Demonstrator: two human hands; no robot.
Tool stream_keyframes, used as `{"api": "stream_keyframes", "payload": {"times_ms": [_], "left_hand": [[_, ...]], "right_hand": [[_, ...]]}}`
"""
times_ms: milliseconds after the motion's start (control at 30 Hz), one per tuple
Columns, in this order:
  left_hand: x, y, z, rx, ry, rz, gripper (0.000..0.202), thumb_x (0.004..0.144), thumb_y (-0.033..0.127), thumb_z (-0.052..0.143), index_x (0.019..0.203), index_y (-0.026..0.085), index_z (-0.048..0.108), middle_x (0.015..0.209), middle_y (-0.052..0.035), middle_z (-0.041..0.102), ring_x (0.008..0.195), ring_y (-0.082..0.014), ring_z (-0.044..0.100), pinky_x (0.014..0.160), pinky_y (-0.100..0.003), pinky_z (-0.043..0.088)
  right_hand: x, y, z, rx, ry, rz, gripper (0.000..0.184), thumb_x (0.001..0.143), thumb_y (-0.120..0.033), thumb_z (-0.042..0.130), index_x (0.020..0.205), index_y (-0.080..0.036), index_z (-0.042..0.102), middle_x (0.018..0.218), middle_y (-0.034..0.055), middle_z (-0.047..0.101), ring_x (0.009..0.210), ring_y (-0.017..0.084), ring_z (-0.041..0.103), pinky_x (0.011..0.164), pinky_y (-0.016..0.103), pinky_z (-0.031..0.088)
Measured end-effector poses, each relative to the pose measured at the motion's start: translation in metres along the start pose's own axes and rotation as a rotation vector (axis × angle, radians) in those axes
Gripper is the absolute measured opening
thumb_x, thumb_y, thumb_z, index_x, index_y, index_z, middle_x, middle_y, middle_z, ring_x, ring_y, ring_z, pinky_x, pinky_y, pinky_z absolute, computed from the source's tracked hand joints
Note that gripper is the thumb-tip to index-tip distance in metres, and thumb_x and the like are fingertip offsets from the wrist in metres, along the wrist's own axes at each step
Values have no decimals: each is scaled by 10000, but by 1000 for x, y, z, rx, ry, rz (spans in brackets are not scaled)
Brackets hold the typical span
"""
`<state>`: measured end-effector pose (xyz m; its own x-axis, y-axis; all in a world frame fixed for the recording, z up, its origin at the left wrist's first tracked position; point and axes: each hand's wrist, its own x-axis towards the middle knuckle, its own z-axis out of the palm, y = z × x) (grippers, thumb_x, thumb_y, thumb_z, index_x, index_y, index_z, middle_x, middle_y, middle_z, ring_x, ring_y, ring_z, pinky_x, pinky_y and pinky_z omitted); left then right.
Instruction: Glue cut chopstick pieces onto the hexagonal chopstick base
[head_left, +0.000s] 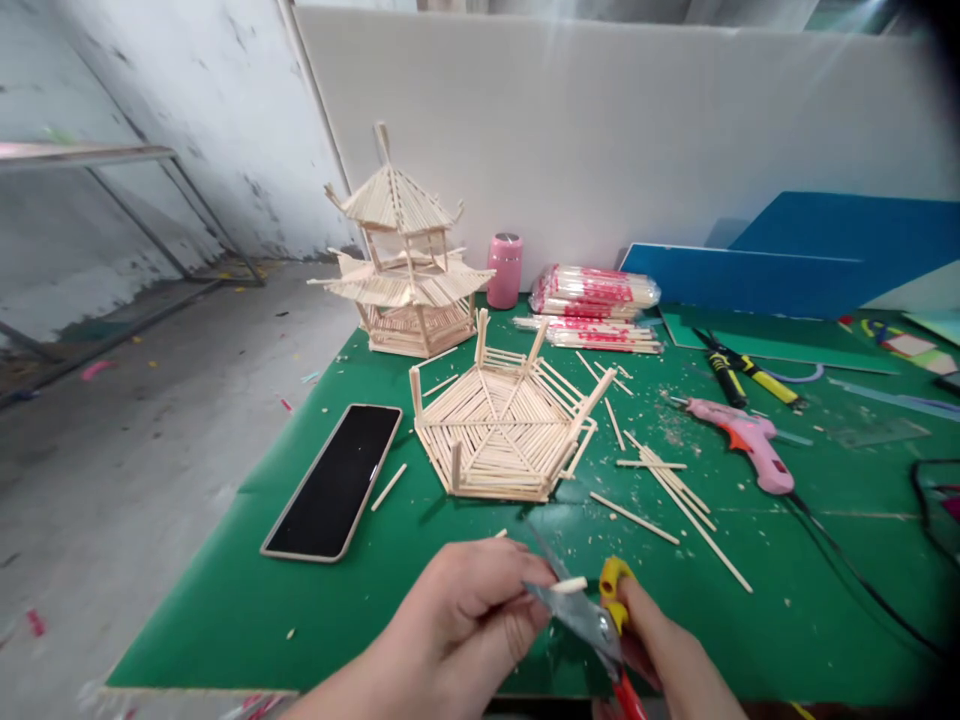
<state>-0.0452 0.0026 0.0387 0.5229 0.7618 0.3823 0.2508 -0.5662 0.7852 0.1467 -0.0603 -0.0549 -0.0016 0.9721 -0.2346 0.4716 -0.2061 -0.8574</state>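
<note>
My left hand (472,620) pinches a short wooden stick (571,584) near the front edge of the table. In my right hand (664,635) is a pair of scissors (583,615) with yellow and red handles. Its metal blades are apart, one on each side of the stick by my left fingertips. Just beyond my hands lies a hexagonal stick base (480,432) with upright posts and low railings at its edges. Behind it stands a two-tiered pagoda model (409,285) made of similar sticks.
A phone (337,485) lies on the left of the green table (225,600). Loose sticks (682,490) and a pink glue gun (742,435) lie to the right, with pliers (750,375) behind. Wrapped stick bundles (592,292) and a pink canister (505,270) are at the back.
</note>
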Motion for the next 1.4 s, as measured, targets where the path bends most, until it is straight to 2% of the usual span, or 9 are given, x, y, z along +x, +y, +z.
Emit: {"api": "stream_keyframes", "payload": {"times_ms": [133, 267, 367, 500, 667, 833, 1000, 1200, 1400], "left_hand": [[-6, -11, 15, 46, 83, -98, 168, 797, 62, 431, 740, 146, 566, 675, -19, 612, 601, -99, 572, 568, -165, 456], [-7, -15, 20, 151, 177, 7, 170, 776, 32, 436, 711, 150, 540, 643, -6, 585, 575, -95, 521, 565, -163, 433], [-6, -16, 17, 128, 122, 72, 181, 776, 20, 433, 697, 152, 529, 619, 7, 561, 553, -86, 481, 541, -154, 413], [-9, -20, 11, 15, 64, 5, 163, 788, 27, 454, 775, 155, 554, 671, 10, 578, 598, -79, 512, 576, -147, 419], [-9, -23, 7, -167, 22, -108, 157, 797, 51, 478, 765, 165, 581, 671, 24, 581, 592, -68, 520, 570, -135, 416], [-7, -22, 5, -316, -26, -167, 163, 808, 91, 483, 718, 156, 603, 632, 21, 562, 575, -74, 500, 554, -147, 404], [-9, -24, 3, -415, 10, -239, 114, 795, 162, 530, 730, 147, 622, 648, 4, 568, 581, -89, 490, 555, -171, 395], [-9, -32, 3, -714, -104, -436, 191, 760, 309, 602, 690, 152, 684, 615, 3, 572, 583, -88, 460, 561, -182, 352], [-9, -32, 3, -939, -103, -550, 130, 702, 299, 669, 720, 178, 713, 675, -11, 631, 623, -91, 496, 595, -184, 355]], "right_hand": [[-6, -16, -6, -77, -43, -121, 498, 645, -282, 551, 1109, -155, 419, 917, 97, 634, 828, 200, 624, 710, 228, 485], [-7, -25, -5, -186, -17, -113, 521, 652, -288, 556, 1133, -152, 410, 942, 110, 627, 866, 226, 610, 671, 242, 497], [-8, -24, -3, -168, -16, -84, 554, 650, -328, 576, 1150, -146, 421, 968, 115, 620, 884, 231, 602, 657, 242, 500], [-10, -22, -3, -125, -20, -22, 629, 633, -353, 611, 1198, -158, 414, 1082, 128, 590, 915, 236, 597, 680, 249, 506], [-12, -23, -9, -116, -60, 21, 675, 640, -310, 618, 1266, -206, 390, 1221, 105, 525, 1017, 251, 566, 749, 256, 504], [-11, -19, -9, -123, -78, -32, 609, 656, -265, 598, 1242, -200, 451, 1180, 82, 567, 1020, 246, 572, 800, 244, 488], [-10, -10, -7, -163, -31, -64, 698, 615, -300, 649, 1271, -230, 421, 1229, 62, 531, 1065, 295, 537, 801, 277, 499], [-13, -8, -10, -157, -39, -58, 738, 603, -288, 662, 1288, -259, 390, 1224, 60, 531, 1053, 296, 542, 741, 271, 522], [-7, -27, -11, -122, -109, -25, 505, 622, -241, 616, 1118, -196, 536, 1011, 74, 640, 942, 232, 602, 759, 235, 486]]}}
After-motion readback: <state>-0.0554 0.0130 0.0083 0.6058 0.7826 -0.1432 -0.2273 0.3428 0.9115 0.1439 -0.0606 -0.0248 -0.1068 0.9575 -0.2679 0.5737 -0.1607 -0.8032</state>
